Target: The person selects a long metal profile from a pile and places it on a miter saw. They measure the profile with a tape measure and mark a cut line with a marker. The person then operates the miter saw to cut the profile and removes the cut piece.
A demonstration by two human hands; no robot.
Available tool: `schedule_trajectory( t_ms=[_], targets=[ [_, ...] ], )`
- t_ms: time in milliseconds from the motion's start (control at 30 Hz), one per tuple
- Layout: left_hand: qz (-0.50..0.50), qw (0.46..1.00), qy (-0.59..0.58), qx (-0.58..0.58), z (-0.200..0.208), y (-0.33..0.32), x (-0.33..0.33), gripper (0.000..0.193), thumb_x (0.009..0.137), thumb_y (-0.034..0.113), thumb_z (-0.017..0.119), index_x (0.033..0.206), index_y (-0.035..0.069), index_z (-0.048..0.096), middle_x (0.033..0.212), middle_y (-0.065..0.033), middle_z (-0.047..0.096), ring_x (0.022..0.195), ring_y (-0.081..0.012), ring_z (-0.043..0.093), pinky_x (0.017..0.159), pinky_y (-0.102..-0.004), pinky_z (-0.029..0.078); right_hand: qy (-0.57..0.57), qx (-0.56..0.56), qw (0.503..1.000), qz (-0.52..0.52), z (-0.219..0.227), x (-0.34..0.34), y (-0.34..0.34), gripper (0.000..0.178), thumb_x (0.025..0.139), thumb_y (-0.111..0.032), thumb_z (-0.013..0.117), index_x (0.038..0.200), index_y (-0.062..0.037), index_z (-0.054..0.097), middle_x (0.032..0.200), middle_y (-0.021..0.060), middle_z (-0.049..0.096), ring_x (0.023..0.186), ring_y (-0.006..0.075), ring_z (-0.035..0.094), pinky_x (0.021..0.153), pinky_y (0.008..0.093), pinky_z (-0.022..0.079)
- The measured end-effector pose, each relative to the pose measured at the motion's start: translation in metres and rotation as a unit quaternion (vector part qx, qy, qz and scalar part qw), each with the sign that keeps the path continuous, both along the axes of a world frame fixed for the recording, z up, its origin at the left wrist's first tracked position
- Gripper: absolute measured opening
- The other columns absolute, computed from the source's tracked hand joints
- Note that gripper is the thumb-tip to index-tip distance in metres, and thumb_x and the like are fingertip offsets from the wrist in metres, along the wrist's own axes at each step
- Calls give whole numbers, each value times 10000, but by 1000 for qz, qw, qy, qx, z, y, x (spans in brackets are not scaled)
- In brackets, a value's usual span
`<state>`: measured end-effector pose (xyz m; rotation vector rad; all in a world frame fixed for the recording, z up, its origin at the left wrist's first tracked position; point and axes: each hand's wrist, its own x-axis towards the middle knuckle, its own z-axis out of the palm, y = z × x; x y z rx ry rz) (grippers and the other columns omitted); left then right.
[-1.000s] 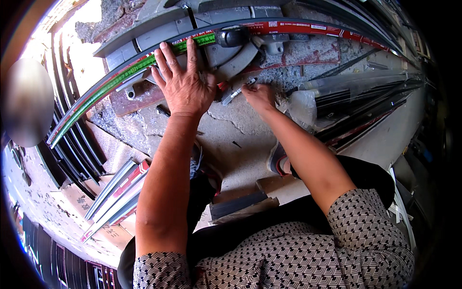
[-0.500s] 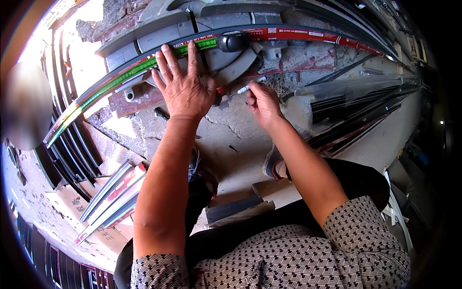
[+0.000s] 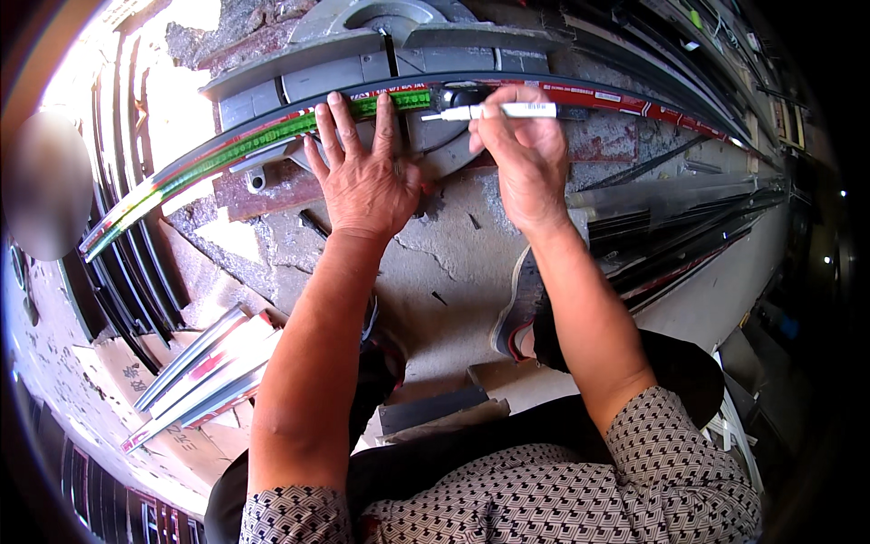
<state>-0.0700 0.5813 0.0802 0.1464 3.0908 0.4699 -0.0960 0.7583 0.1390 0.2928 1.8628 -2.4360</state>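
My left hand (image 3: 370, 186) lies flat with fingers spread, its fingertips pressing a green tape measure blade (image 3: 263, 140) along a long, dark-edged profile strip (image 3: 625, 98) covered with red film. The blade runs left from a black tape measure case (image 3: 460, 96), partly hidden behind my right hand. My right hand (image 3: 530, 163) pinches a white marker pen (image 3: 530, 111). The pen lies nearly level, its thin tip pointing left, just below the end of the case; whether it touches anything I cannot tell. The strip rests across a grey metal saw base (image 3: 362, 65).
More dark profiles (image 3: 136, 272) lie at the left, beside short red-and-silver offcuts (image 3: 213, 367) on cardboard. Plastic-wrapped black strips (image 3: 662, 218) are at the right. My shoe (image 3: 518, 304) stands on the concrete floor (image 3: 426, 272). A dark block (image 3: 433, 410) sits between my legs.
My right hand has moved up and right, bringing the marker pen to the tape measure case and turning it nearly level. My left hand still presses the blade. The view has shifted slightly.
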Motion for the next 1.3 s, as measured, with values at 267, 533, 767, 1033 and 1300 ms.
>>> schedule_trajectory(
  t_ms=[267, 533, 767, 1033, 1300],
  targets=[
    [9, 1000, 4, -5, -5, 0, 0, 846, 806, 394, 587, 1600, 247, 336, 1662, -295, 119, 1528, -501, 136, 1175, -697, 147, 282, 362, 874, 162, -8, -69, -5, 151, 884, -124, 755, 1007, -80, 681, 915, 44, 733, 853, 177, 735, 743, 298, 572],
    [11, 999, -8, -32, -8, 1, -1, 844, 823, 408, 571, 1613, 262, 313, 1655, -289, 133, 1519, -503, 148, 1176, -657, 171, 285, 393, 841, 239, -25, -81, -3, 178, 886, -149, 777, 1038, -87, 708, 973, 69, 750, 916, 204, 735, 797, 317, 574],
    [13, 999, 35, 9, -16, -1, -1, 806, 801, 388, 560, 1574, 236, 391, 1644, -301, 167, 1507, -507, 186, 1159, -670, 202, 303, 385, 837, 244, -36, -84, -6, 199, 852, -154, 790, 1042, -131, 732, 941, 89, 751, 898, 281, 744, 779, 359, 588],
    [11, 999, 35, 13, -16, 0, -2, 804, 798, 385, 558, 1571, 236, 391, 1647, -299, 161, 1509, -504, 185, 1158, -664, 212, 304, 417, 815, 262, -38, -85, -3, 226, 866, -209, 794, 1080, -164, 740, 956, 84, 754, 895, 270, 743, 775, 365, 591],
    [5, 1000, 27, 8, -16, -1, -1, 818, 823, 395, 562, 1594, 222, 349, 1642, -312, 143, 1513, -513, 159, 1181, -634, 185, 301, 417, 814, 270, -37, -84, -3, 214, 887, -212, 780, 1089, -159, 734, 969, 73, 756, 907, 256, 744, 787, 351, 591]
  ],
)
